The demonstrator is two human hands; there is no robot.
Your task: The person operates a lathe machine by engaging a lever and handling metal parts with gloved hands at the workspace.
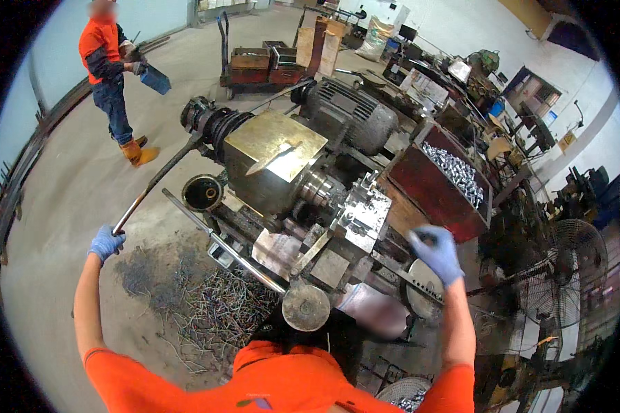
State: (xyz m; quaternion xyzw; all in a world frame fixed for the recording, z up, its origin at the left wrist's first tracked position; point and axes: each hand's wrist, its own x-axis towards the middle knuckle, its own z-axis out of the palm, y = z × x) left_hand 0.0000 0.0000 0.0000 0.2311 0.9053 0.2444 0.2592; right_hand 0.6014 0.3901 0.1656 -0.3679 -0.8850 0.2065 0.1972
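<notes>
My left hand, in a blue glove, is wrapped round the end of a long metal lever that runs up to the back of a lathe-like machine. My right hand, also gloved, hovers right of the machine's metal tool slide. Its fingers are curled, with a dark patch between them, and I cannot make out what they hold. Left of the slide sits the spindle, coming out of a headstock with a brass-coloured cover. A round metal handwheel stands close to my body.
A red bin of small shiny metal parts stands beyond my right hand. Metal shavings cover the floor at left. A motor sits behind the headstock. A person stands far left with a blue container. A fan stands right.
</notes>
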